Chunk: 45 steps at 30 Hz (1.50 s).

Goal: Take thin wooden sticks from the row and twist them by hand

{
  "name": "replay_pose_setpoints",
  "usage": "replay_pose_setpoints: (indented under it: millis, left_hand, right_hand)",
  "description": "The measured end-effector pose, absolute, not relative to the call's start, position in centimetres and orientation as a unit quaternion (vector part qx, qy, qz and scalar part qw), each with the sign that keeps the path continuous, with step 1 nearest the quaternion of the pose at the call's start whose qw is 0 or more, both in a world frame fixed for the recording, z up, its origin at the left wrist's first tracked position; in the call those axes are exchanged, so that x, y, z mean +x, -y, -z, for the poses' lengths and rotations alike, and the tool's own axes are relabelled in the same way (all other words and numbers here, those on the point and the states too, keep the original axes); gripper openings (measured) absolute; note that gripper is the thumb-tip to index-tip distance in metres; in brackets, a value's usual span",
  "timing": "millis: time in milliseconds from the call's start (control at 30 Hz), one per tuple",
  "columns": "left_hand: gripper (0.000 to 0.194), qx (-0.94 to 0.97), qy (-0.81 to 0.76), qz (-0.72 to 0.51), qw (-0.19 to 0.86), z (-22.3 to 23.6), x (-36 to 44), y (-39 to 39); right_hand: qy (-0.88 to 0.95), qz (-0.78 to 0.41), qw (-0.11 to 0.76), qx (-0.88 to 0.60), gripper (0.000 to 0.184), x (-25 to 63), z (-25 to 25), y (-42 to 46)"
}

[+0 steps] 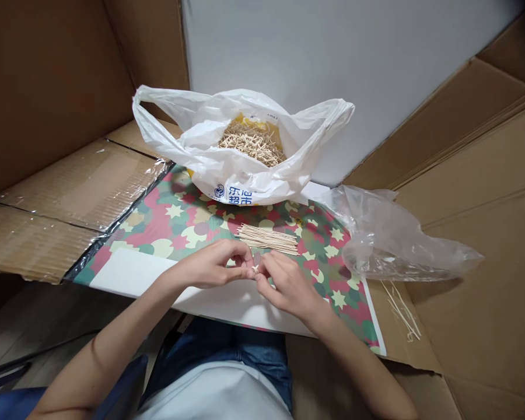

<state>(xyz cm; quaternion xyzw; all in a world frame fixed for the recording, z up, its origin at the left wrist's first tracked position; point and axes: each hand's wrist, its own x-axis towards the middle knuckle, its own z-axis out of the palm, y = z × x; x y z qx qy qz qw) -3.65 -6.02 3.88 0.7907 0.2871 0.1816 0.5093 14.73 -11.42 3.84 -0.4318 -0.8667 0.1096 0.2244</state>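
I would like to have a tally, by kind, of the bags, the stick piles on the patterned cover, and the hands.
White carrier bag: 1
Clear plastic bag: 1
Stick pile on the patterned cover: 1
Hands (left hand, right hand): 2
Total: 5

cardboard (485, 233) stands on 2 sides, left and right of a pale wall (280, 46); before it lies a camouflage-patterned sheet (157, 227), with grey floor (26, 315) lower left.
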Motion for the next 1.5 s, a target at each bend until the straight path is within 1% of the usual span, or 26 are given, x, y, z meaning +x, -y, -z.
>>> replay_pose_setpoints:
  millis: [133,233,333,400,500,600,800,933,1067,1133,1300,1433,1500]
  left_hand:
    - [0.023,0.802,-0.273,-0.155,0.508,-4.5,-3.6,5.7]
    - [0.025,0.792,-0.279,-0.165,0.518,-4.2,-3.3,5.7]
    - [0.026,0.765,-0.292,-0.185,0.543,-3.7,-3.2,5.9]
    - [0.027,0.753,-0.307,-0.194,0.549,-3.6,-3.1,6.0]
    - [0.029,0.751,-0.315,-0.195,0.546,-3.5,-3.1,6.2]
    - [0.029,0.755,-0.307,-0.194,0.547,-3.5,-3.1,6.5]
    - [0.028,0.753,-0.325,-0.194,0.538,-3.3,-3.0,7.0]
    - [0.027,0.747,-0.332,-0.202,0.539,-3.3,-3.1,7.0]
    - [0.029,0.741,-0.33,-0.21,0.545,-3.0,-3.0,6.8]
    - [0.031,0.739,-0.327,-0.211,0.55,-2.9,-2.9,6.8]
    - [0.031,0.737,-0.338,-0.217,0.544,-2.6,-2.8,6.9]
    - [0.027,0.741,-0.355,-0.232,0.521,-2.6,-2.7,7.0]
    - [0.022,0.741,-0.38,-0.264,0.486,-2.5,-2.7,7.1]
  right_hand:
    - [0.877,-0.073,0.195,-0.434,0.012,14.6,-4.2,11.3]
    - [0.887,-0.032,0.163,-0.431,0.013,14.5,-4.2,11.3]
    - [0.886,-0.026,0.143,-0.441,0.016,14.7,-4.3,11.2]
    - [0.873,-0.075,0.153,-0.457,0.015,15.1,-4.5,11.0]
    - [0.833,-0.216,0.194,-0.471,0.011,15.9,-4.6,10.4]
    - [0.788,-0.322,0.238,-0.468,0.015,16.2,-4.4,10.0]
    - [0.708,-0.436,0.27,-0.485,0.015,15.5,-3.5,9.8]
    - [0.689,-0.468,0.259,-0.488,0.018,15.6,-3.2,9.8]
    - [0.692,-0.473,0.211,-0.502,0.018,15.8,-3.4,10.1]
    - [0.708,-0.452,0.199,-0.504,0.016,15.8,-3.5,10.3]
    - [0.762,-0.351,0.215,-0.5,0.013,15.4,-3.7,10.6]
    - [0.764,-0.327,0.229,-0.506,0.013,15.0,-3.4,10.6]
    - [0.757,-0.322,0.235,-0.517,0.013,14.9,-3.3,10.5]
